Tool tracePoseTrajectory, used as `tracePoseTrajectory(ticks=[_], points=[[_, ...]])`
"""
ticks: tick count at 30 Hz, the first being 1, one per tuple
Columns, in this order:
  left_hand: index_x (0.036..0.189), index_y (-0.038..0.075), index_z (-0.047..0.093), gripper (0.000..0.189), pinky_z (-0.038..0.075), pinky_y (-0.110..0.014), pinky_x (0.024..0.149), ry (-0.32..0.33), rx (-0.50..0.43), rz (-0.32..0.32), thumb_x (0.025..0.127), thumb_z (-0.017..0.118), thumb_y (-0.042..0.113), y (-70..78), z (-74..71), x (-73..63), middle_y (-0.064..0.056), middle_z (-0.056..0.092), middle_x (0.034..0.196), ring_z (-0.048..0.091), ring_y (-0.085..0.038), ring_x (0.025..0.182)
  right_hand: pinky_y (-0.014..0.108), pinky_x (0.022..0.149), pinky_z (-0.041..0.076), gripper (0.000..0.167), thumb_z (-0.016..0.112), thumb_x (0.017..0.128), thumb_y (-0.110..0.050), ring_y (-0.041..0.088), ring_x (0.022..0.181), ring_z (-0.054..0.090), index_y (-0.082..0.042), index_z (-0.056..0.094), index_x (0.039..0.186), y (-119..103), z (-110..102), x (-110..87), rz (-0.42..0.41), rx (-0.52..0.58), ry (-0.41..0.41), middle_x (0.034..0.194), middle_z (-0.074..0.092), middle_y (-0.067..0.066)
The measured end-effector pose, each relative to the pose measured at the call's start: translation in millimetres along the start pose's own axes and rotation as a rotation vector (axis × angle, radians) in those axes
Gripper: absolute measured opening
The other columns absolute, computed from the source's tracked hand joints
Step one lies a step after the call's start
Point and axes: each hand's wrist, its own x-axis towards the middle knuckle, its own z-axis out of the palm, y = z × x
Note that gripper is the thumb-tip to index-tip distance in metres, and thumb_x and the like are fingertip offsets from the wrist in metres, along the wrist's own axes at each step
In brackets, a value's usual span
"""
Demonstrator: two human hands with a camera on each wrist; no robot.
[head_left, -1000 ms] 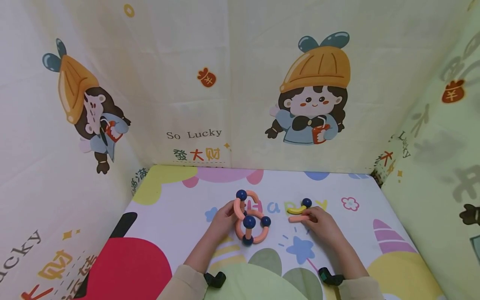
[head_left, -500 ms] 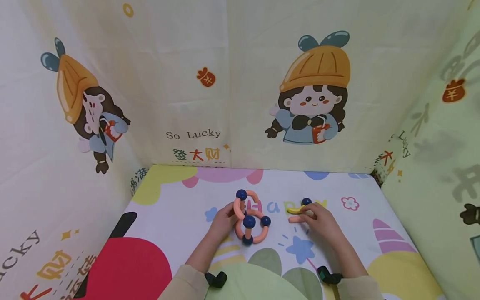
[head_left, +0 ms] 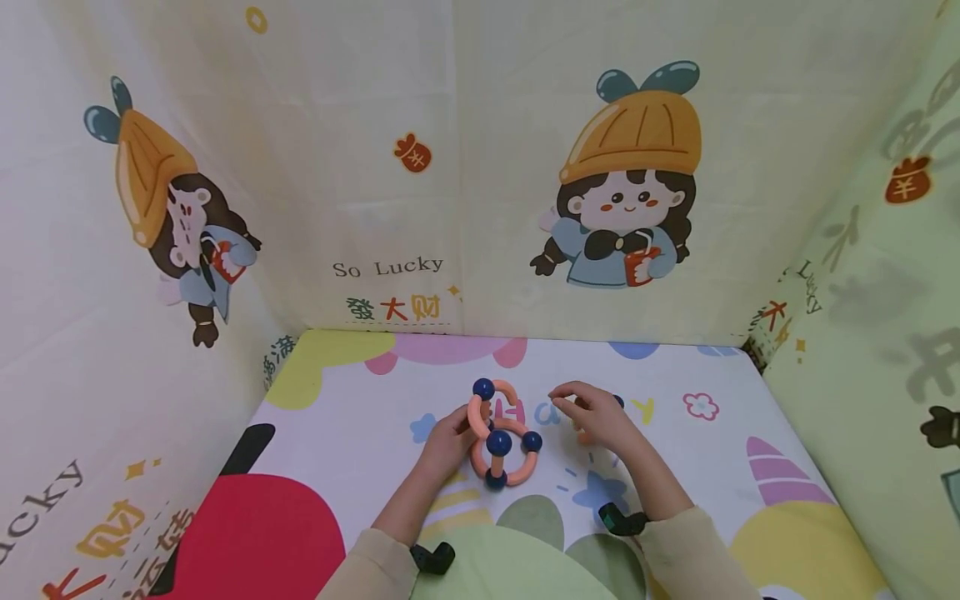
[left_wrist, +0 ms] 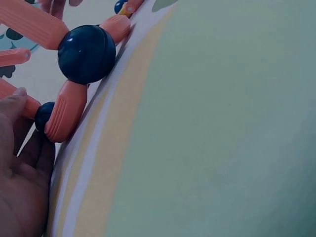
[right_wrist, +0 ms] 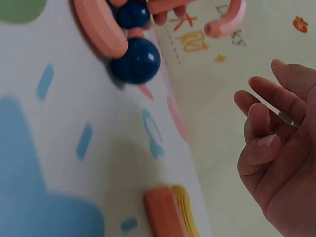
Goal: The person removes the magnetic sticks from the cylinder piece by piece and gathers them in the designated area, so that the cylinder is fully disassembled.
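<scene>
A construction of magnetic rods and balls [head_left: 498, 443], salmon sticks joined by navy spheres, stands on the patterned table. My left hand [head_left: 447, 442] grips it from the left, thumb on a rod and fingers behind a navy ball [left_wrist: 44, 117]. At its top, a curved rod [right_wrist: 229, 22] has one free end. My right hand [head_left: 600, 417] hovers between the construction and the loose pieces, fingers loosely bent, holding nothing. Below it lie a salmon stick [right_wrist: 162, 212] and a yellow curved rod [right_wrist: 184, 210] side by side. A loose navy ball [head_left: 618, 401] is mostly hidden behind this hand.
A printed cloth [head_left: 495, 208] with cartoon figures forms walls behind and on both sides. The tabletop [head_left: 390, 392] bears coloured shapes and letters. Small black devices [head_left: 433, 558] are worn at both wrists.
My right hand has left the salmon stick and yellow rod, rising and moving left toward the construction, with nothing in its fingers. My left hand and the construction have stayed put.
</scene>
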Motion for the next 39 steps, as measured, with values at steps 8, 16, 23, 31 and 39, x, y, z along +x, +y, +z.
tracePoseTrajectory(ticks=[8, 16, 23, 31, 39], points=[[0.124, 0.041, 0.065, 0.030, 0.045, -0.047, 0.108, -0.011, -0.015, 0.066, 0.095, 0.061, 0.047, -4.9, -0.9, 1.2, 0.006, 0.066, 0.131, 0.056, -0.022, 0.130, 0.039, 0.056, 0.050, 0.038, 0.059, 0.097, -0.044, 0.044, 0.075, 0.060, -0.031, 0.059, 0.133, -25.0, 18.5, 21.3, -0.028, 0.083, -0.118, 0.120, 0.064, 0.013], [0.127, 0.043, 0.063, 0.032, 0.043, -0.051, 0.109, -0.026, 0.008, 0.054, 0.096, 0.060, 0.047, -4.8, -1.9, 1.6, 0.005, 0.064, 0.134, 0.054, -0.024, 0.132, 0.036, 0.056, 0.050, 0.043, 0.061, 0.089, -0.062, 0.041, 0.085, 0.062, -0.049, 0.056, 0.130, -42.6, 31.5, 34.0, 0.022, 0.126, -0.155, 0.123, 0.064, -0.005], [0.124, 0.048, 0.062, 0.029, 0.042, -0.053, 0.110, -0.028, 0.011, 0.046, 0.095, 0.060, 0.049, -4.9, -0.7, 1.8, 0.007, 0.063, 0.135, 0.052, -0.024, 0.134, 0.030, 0.049, 0.041, 0.044, 0.060, 0.091, -0.058, 0.051, 0.074, 0.053, -0.039, 0.060, 0.131, -44.5, 36.8, 42.2, -0.015, 0.175, -0.214, 0.109, 0.065, 0.018], [0.124, 0.047, 0.063, 0.027, 0.041, -0.054, 0.110, -0.032, 0.044, 0.051, 0.098, 0.057, 0.045, -5.8, -3.2, 4.4, 0.008, 0.063, 0.134, 0.053, -0.024, 0.133, 0.041, 0.056, 0.049, 0.035, 0.061, 0.092, -0.054, 0.029, 0.060, 0.054, -0.035, 0.065, 0.122, -42.6, 42.0, 44.6, -0.062, 0.184, -0.175, 0.095, 0.062, 0.026], [0.124, 0.046, 0.064, 0.027, 0.042, -0.053, 0.109, -0.023, 0.051, 0.051, 0.098, 0.056, 0.046, -6.8, -3.9, 3.8, 0.008, 0.065, 0.132, 0.054, -0.023, 0.132, 0.041, 0.057, 0.050, 0.036, 0.062, 0.088, -0.059, 0.028, 0.063, 0.055, -0.039, 0.067, 0.117, -47.2, 43.8, 43.0, -0.055, 0.133, -0.127, 0.095, 0.064, 0.022]])
